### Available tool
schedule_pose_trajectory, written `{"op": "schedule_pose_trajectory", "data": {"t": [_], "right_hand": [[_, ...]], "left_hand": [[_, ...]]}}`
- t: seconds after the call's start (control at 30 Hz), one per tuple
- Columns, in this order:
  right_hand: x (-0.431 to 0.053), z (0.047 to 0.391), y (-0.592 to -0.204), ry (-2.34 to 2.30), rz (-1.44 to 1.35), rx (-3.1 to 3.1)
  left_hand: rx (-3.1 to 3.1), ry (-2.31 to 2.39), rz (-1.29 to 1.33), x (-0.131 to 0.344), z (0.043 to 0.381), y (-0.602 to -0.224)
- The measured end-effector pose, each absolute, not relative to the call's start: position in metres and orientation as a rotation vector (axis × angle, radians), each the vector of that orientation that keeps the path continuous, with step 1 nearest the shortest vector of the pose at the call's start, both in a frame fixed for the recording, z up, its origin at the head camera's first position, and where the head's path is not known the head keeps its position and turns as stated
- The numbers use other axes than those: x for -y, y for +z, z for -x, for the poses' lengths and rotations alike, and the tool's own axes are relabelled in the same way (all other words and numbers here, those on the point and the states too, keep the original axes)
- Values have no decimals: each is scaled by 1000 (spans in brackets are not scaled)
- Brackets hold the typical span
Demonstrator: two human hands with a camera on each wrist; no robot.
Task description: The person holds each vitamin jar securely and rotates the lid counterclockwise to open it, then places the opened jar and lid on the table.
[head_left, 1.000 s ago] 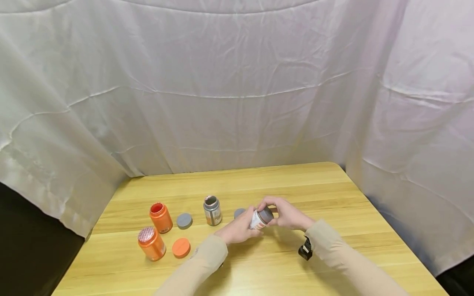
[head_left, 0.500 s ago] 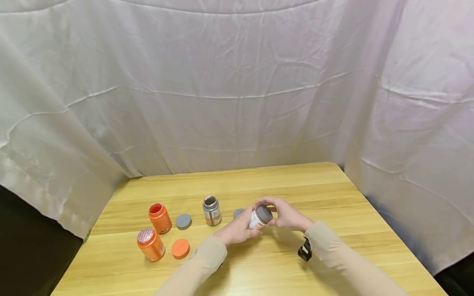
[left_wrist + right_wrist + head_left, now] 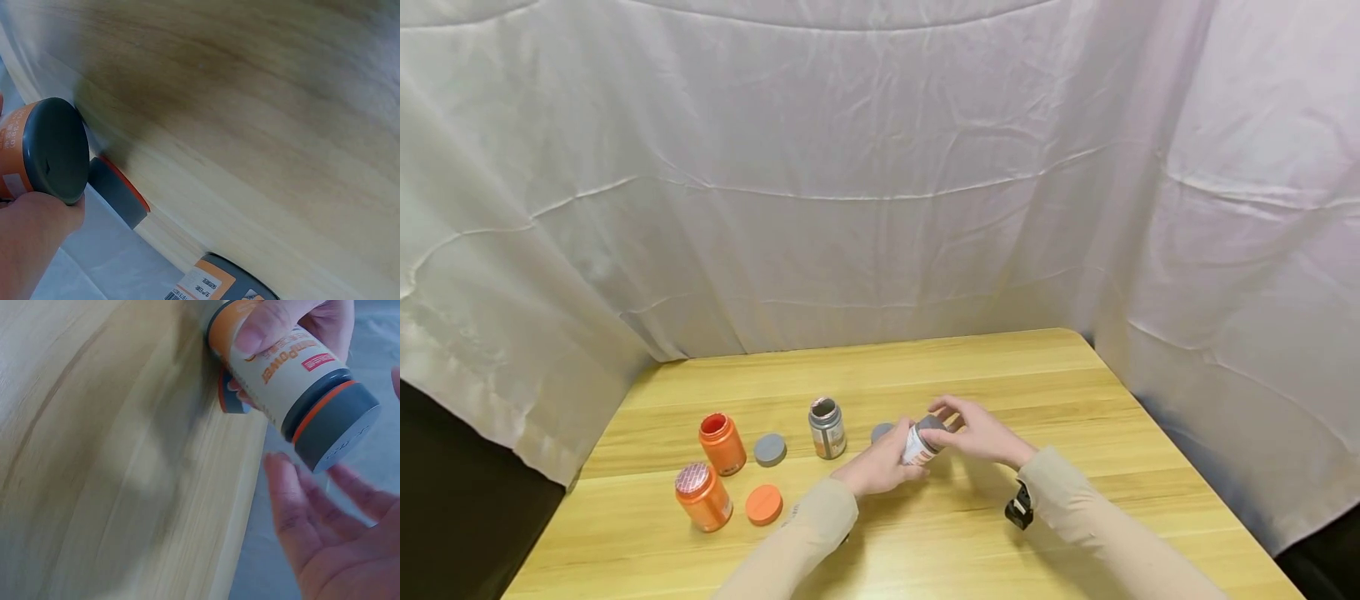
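Note:
In the head view, my left hand grips a white-and-grey supplement bottle round its body, tilted above the table. A grey lid with an orange band sits on the bottle's mouth, as the right wrist view shows. My right hand is spread around that lid, its fingers loosely bent and not clamped on it. Whether a fingertip touches the lid's far side I cannot tell. The left wrist view shows the bottle's dark base.
Left of my hands stand an open grey bottle, an open orange bottle and an orange bottle with a foil seal. Grey lids, one left and one partly hidden, and an orange lid lie on the wooden table.
My right hand's fingers have shifted around the lid, and the thumb has swung across in front of it. The left hand keeps its grip on the bottle in about the same place.

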State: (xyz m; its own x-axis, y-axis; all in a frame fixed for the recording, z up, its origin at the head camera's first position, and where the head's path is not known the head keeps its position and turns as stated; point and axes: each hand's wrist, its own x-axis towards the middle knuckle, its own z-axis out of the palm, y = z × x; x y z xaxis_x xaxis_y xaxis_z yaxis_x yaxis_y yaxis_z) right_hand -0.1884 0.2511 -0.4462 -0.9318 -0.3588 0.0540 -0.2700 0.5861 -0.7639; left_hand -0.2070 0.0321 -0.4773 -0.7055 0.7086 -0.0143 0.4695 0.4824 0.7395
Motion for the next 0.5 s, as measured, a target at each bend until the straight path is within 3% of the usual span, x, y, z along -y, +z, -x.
{"op": "schedule_pose_trajectory", "data": {"t": [0.5], "right_hand": [[-242, 188, -438, -1354, 174, -2591]], "left_hand": [[-2445, 1033, -1024, -34, 207, -477]]}}
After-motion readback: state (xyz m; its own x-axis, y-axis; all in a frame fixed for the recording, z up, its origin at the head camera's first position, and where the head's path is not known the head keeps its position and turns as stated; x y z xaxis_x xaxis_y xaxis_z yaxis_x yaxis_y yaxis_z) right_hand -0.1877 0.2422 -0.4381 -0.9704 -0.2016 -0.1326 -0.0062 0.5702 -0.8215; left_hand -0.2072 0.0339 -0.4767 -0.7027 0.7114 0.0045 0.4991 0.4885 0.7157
